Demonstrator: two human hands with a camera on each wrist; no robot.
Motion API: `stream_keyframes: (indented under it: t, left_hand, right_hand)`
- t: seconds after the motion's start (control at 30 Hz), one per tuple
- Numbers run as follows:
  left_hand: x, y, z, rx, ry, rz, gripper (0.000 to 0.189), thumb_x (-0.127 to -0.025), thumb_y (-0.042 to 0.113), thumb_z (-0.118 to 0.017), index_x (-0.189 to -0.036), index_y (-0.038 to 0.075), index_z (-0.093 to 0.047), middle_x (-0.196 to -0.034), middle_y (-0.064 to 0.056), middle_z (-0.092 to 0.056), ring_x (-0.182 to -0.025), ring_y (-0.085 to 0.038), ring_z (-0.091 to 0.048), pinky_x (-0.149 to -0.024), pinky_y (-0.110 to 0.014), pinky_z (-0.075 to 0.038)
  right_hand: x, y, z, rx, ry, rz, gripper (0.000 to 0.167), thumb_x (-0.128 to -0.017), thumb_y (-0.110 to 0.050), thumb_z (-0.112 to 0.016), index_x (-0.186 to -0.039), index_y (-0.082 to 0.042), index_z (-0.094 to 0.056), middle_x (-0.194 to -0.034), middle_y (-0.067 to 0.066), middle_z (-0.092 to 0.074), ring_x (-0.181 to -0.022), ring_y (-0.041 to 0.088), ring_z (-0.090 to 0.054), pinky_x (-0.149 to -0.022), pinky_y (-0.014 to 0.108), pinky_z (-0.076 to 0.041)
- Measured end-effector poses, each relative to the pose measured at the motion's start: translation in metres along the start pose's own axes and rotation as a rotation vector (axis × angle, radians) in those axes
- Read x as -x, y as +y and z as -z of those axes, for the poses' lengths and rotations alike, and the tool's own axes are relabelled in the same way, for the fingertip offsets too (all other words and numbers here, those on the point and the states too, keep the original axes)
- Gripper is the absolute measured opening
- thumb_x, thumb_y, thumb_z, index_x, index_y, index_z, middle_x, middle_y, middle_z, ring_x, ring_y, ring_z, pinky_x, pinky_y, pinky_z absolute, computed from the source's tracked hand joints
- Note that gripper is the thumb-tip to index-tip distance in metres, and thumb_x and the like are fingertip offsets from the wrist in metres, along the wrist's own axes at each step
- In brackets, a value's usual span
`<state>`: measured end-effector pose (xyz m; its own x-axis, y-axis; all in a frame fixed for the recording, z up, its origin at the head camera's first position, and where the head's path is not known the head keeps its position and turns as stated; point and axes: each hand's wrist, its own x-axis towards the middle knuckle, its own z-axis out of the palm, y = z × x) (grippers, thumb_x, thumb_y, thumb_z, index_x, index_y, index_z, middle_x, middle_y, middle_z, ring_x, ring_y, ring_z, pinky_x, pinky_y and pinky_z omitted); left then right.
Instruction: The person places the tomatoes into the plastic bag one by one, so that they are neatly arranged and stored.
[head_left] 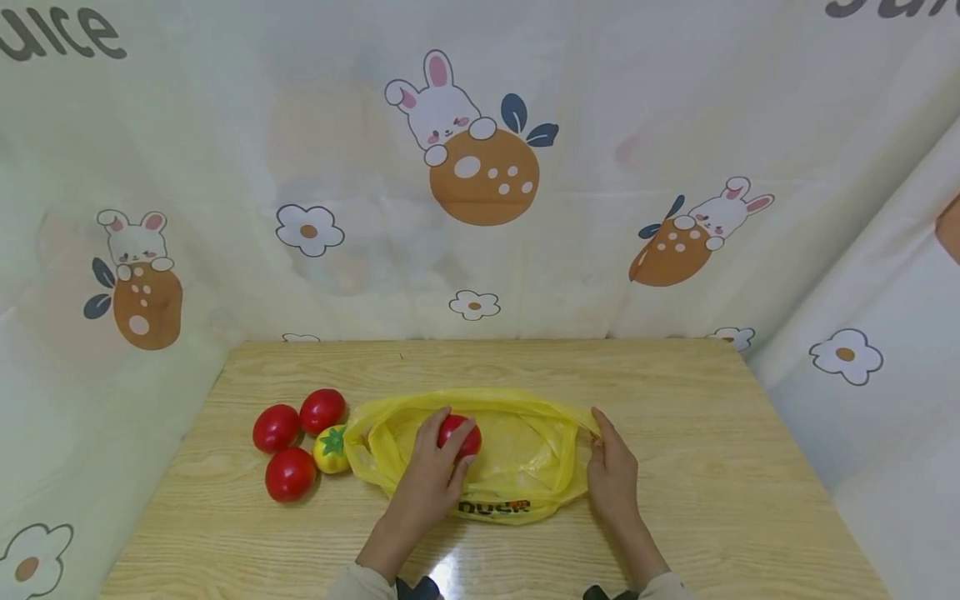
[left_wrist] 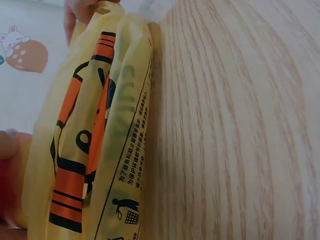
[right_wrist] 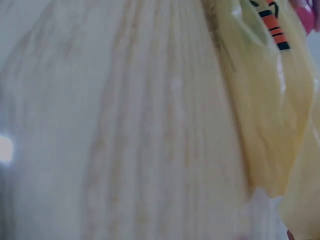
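Observation:
A yellow plastic bag (head_left: 517, 487) lies on the table with its mouth spread wide. Over that mouth, my left hand (head_left: 432, 467) holds a smooth red ball-like object (head_left: 468, 440) between thumb and fingers. My right hand (head_left: 615, 475) pinches the bag's rim at its right end. In the left wrist view, the printed side of the bag (left_wrist: 120, 150) shows, and the red object (left_wrist: 11, 185) is partly cut off at the left edge. The bag's right part (right_wrist: 260, 115) fills the right side of the right wrist view.
Left of the bag lie several red round objects (head_left: 290, 475) and a yellow one with a green star-shaped top (head_left: 332, 450), which sits right at the bag's edge. Beneath everything is a wood-grain table (head_left: 720, 500). A curtain printed with rabbits (head_left: 360, 167) hangs behind it.

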<state>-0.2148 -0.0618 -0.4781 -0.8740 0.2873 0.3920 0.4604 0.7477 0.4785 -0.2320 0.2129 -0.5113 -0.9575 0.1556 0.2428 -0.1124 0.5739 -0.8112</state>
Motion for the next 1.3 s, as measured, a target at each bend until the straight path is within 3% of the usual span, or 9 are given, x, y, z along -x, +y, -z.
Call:
stream_keyframes:
  t: [0.37, 0.63, 0.93, 1.13, 1.3]
  left_hand:
    - [0.002, -0.009, -0.009, 0.015, -0.046, 0.033, 0.048, -0.094, 0.018, -0.066, -0.14, 0.016, -0.051, -0.149, -0.022, -0.036, -0.13, -0.038, -0.044, -0.094, -0.051, -0.053]
    - [0.003, -0.011, -0.01, -0.003, -0.103, 0.054, 0.047, -0.094, 0.019, -0.067, -0.138, 0.015, -0.053, -0.148, -0.023, -0.038, -0.131, -0.038, -0.043, -0.094, -0.051, -0.053]
    - [0.007, -0.015, -0.013, -0.028, -0.193, 0.122, 0.048, -0.097, 0.026, -0.062, -0.142, 0.013, -0.05, -0.146, -0.029, -0.037, -0.13, -0.046, -0.043, -0.092, -0.054, -0.053]
    - [0.01, -0.015, -0.011, -0.034, -0.179, 0.121, 0.052, -0.095, 0.031, -0.065, -0.142, 0.013, -0.05, -0.149, -0.03, -0.034, -0.134, -0.049, -0.038, -0.099, -0.058, -0.048]
    - [0.008, -0.016, -0.003, -0.049, -0.119, 0.09, 0.054, -0.093, 0.034, -0.067, -0.14, 0.013, -0.052, -0.151, -0.026, -0.032, -0.137, -0.048, -0.034, -0.099, -0.058, -0.047]
  right_hand:
    - [0.001, -0.014, 0.005, 0.033, 0.044, 0.123, 0.048, -0.094, 0.015, -0.039, -0.141, 0.006, -0.045, -0.14, 0.027, -0.051, -0.117, 0.043, -0.058, -0.095, 0.057, -0.048]
    - [0.005, -0.016, 0.003, 0.036, 0.046, 0.115, 0.047, -0.094, 0.015, -0.041, -0.14, 0.006, -0.046, -0.139, 0.026, -0.052, -0.119, 0.041, -0.058, -0.096, 0.054, -0.047]
    - [0.009, -0.008, 0.0, 0.016, 0.014, 0.086, 0.046, -0.096, 0.014, -0.04, -0.141, 0.006, -0.045, -0.141, 0.027, -0.05, -0.12, 0.043, -0.057, -0.098, 0.054, -0.047]
    - [0.011, -0.005, 0.0, 0.016, 0.002, 0.072, 0.047, -0.095, 0.015, -0.04, -0.141, 0.006, -0.044, -0.141, 0.026, -0.05, -0.122, 0.042, -0.056, -0.1, 0.054, -0.045]
    - [0.01, -0.006, 0.001, 0.021, 0.0, 0.066, 0.047, -0.096, 0.014, -0.04, -0.142, 0.005, -0.044, -0.141, 0.026, -0.05, -0.123, 0.042, -0.055, -0.101, 0.054, -0.044]
